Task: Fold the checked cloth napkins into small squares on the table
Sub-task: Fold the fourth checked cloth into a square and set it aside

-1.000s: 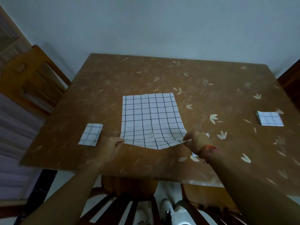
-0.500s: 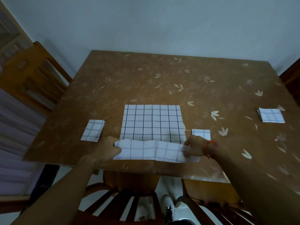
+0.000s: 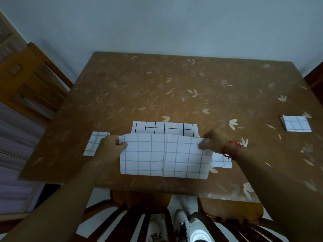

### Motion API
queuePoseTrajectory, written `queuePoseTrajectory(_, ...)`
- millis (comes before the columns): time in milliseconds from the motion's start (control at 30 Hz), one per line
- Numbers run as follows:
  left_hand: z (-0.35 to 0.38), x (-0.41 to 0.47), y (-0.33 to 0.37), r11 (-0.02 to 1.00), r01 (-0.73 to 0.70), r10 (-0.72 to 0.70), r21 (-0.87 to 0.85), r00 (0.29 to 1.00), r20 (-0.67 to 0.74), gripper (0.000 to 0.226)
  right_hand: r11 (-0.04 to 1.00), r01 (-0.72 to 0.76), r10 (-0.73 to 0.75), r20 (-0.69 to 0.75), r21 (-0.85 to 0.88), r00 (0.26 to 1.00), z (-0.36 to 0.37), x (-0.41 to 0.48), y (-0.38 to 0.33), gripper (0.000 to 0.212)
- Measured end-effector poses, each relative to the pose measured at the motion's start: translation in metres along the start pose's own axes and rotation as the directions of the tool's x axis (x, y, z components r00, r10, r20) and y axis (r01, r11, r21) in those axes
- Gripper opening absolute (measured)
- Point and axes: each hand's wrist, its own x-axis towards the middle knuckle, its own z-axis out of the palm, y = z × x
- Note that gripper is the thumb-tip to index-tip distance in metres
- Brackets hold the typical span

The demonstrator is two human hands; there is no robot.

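Note:
A white checked napkin (image 3: 165, 154) lies at the near middle of the brown table (image 3: 174, 88), its near half lifted and carried over the far half, whose darker grid shows in a strip behind. My left hand (image 3: 110, 147) pinches the raised edge's left corner. My right hand (image 3: 214, 143), with a red cord at the wrist, pinches the right corner. Folded small squares lie on the table: one (image 3: 93, 143) left of my left hand, one (image 3: 222, 161) partly hidden under my right wrist, and one (image 3: 296, 123) at the far right.
A wooden chair (image 3: 33, 79) stands at the table's left side. Another chair back (image 3: 139, 220) is below the near edge, with shoes on the floor beside it. A pale wall rises behind the table.
Both hands have carried the napkin's near edge up and away from me, so the folded-over flap has grown and now covers most of the cloth.

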Motion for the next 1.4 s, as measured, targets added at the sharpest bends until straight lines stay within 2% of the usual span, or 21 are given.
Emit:
queuePoseTrajectory(100,0.004,0.019,0.002,1.0,-0.001,0.002,0.023,1.0,-0.024,0.018,0.999,-0.024,0.026,-0.06,0.032,0.998,-0.001,0.022,0.001,0.017)
queuePoseTrajectory(200,0.008,0.043,0.004,0.999,-0.022,0.023,0.047,0.999,-0.024,0.017,0.997,-0.058,0.064,-0.109,0.052,0.992,0.003,0.046,0.002,0.03)
queuePoseTrajectory(467,0.023,0.102,0.005,0.994,-0.042,0.047,0.1,0.998,-0.049,0.035,0.99,-0.088,0.109,-0.199,0.107,0.974,0.011,0.106,0.001,0.023)
queuePoseTrajectory(633,0.038,0.126,-0.001,0.996,-0.069,0.071,0.057,0.997,-0.04,0.034,0.991,-0.111,0.126,-0.245,0.077,0.961,0.018,0.126,0.002,0.025)
queuePoseTrajectory(767,0.05,0.129,-0.004,0.994,-0.096,0.095,0.054,0.995,0.027,0.012,0.979,-0.196,0.201,-0.142,0.054,0.969,0.029,0.136,0.008,0.03)
queuePoseTrajectory(800,0.053,0.129,-0.007,0.996,-0.082,0.08,0.047,0.996,0.039,0.012,0.98,-0.198,0.201,-0.136,0.03,0.97,0.032,0.135,0.008,0.034)
queuePoseTrajectory(867,0.057,0.128,-0.015,0.995,-0.056,0.051,0.084,0.997,0.061,0.021,0.984,-0.178,0.171,-0.172,-0.023,0.97,0.037,0.132,0.01,0.043)
queuePoseTrajectory(967,0.065,0.118,-0.022,0.957,-0.167,0.15,0.239,0.985,0.089,0.034,0.984,-0.125,0.098,-0.199,-0.125,0.975,0.046,0.121,0.01,0.055)
queuePoseTrajectory(1067,0.081,0.09,-0.02,0.928,-0.252,0.208,0.273,0.962,0.178,0.043,0.975,-0.084,0.043,-0.195,-0.206,0.98,0.06,0.107,-0.003,0.06)
queuePoseTrajectory(1167,0.103,0.057,-0.02,0.847,-0.355,0.272,0.396,0.929,0.251,0.054,0.969,-0.008,-0.022,-0.122,-0.246,0.992,0.082,0.086,-0.023,0.071)
queuePoseTrajectory(1267,0.125,0.026,-0.018,0.827,-0.378,0.246,0.416,0.909,0.337,0.062,0.961,0.122,-0.134,-0.03,-0.249,0.991,0.115,0.061,-0.034,0.078)
queuePoseTrajectory(1400,0.147,-0.007,-0.016,0.782,-0.384,0.235,0.49,0.911,0.338,0.063,0.921,0.261,-0.266,0.021,-0.289,0.964,0.158,0.032,-0.044,0.073)
